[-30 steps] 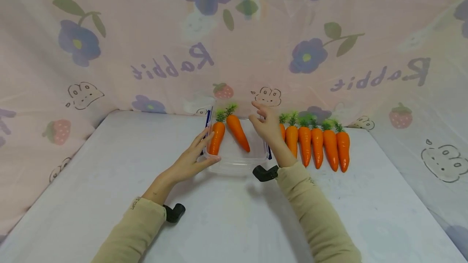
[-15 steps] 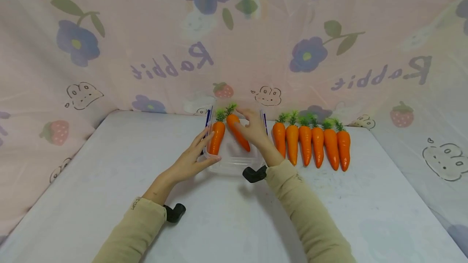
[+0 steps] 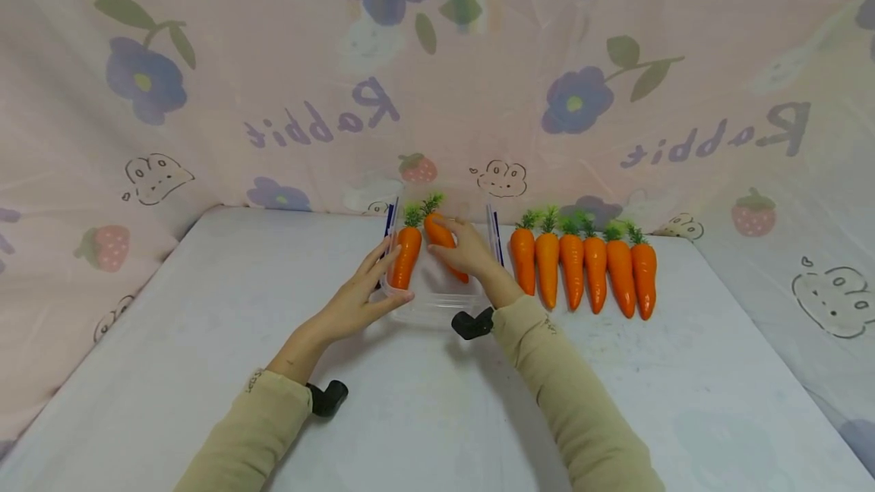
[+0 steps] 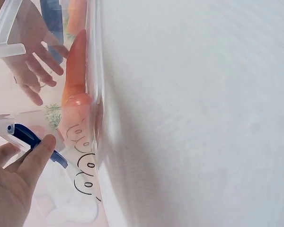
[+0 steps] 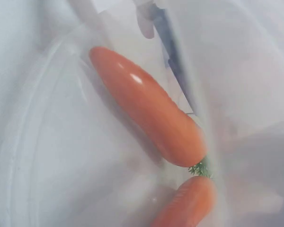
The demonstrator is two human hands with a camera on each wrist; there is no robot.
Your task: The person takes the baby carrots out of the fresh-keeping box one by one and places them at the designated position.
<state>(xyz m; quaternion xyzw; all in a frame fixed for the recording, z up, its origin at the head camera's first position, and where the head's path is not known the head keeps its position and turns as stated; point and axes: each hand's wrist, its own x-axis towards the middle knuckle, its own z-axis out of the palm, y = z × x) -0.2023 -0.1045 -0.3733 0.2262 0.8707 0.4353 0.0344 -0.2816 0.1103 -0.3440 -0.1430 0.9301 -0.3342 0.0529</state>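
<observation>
The right hand (image 3: 472, 249) reaches over a clear plastic box with dark blue latches (image 3: 447, 301), its thumb and fingers moderately spread above a tapered orange carrot with a feathery green top (image 3: 440, 234). This carrot lies inside the box directly beneath the grip, its surface visible between thumb and forefinger and its tip projecting below the palm; whether the fingers touch it cannot be told. In the left-wrist view the right hand's fingers appear separated and nearly straight through the transparent wall. A second glossy orange carrot (image 3: 407, 258) rests in the box to the left of this grip, just inside the wall beside the left hand (image 3: 352, 301). The left hand, its fingers extended, touches the outside of that wall, with one digit against a dark blue plastic latch (image 4: 26, 135); its thumb lies along the near corner. To the right of the right hand, outside the box, six upright-aligned orange carrots with green tops (image 3: 572, 272) form a row on the white tabletop (image 3: 410, 416).
</observation>
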